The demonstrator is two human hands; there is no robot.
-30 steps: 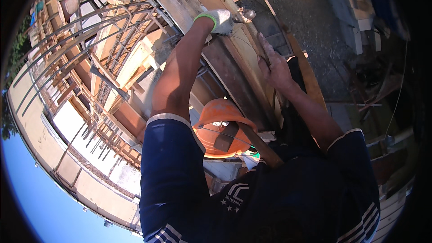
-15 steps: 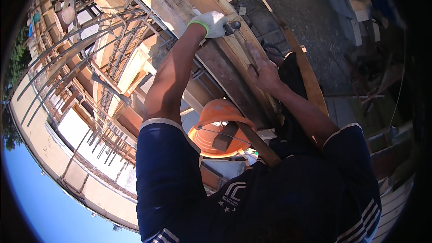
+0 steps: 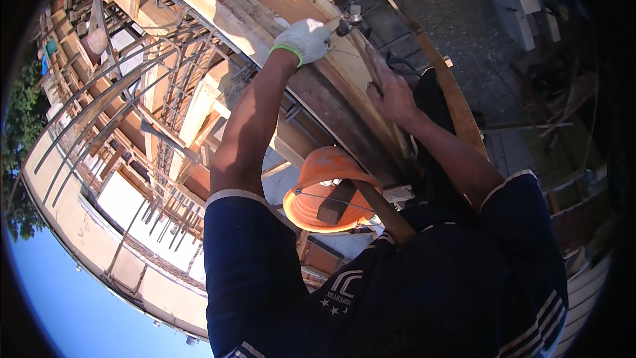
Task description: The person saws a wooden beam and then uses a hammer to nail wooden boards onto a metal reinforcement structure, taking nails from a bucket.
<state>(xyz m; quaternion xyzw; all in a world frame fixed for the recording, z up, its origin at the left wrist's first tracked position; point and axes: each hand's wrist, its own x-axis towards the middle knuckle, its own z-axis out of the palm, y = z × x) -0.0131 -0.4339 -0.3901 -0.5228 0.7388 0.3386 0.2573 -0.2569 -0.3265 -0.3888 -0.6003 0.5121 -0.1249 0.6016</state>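
My left hand (image 3: 307,40), in a white knit glove with a green cuff, is closed over the timber beam (image 3: 338,96). Its fingertips are hidden, and what they pinch is too small to make out. A thin wire-like line shows beside them. Bare, my right hand (image 3: 395,97) wraps round the wooden handle of a hammer (image 3: 361,38). The dark metal head of that hammer is just right of the glove, apart from it, over the beam's right edge.
An orange bucket (image 3: 324,171) with a wooden-handled tool (image 3: 385,215) in it hangs below the beam, near my chest. Bent steel bars (image 3: 122,66) and wooden formwork fill the left. A long plank (image 3: 454,103) curves past on the right.
The hammer head has moved up and to the right, away from the glove. My right hand has shifted slightly with it; the left hand has slid a little left.
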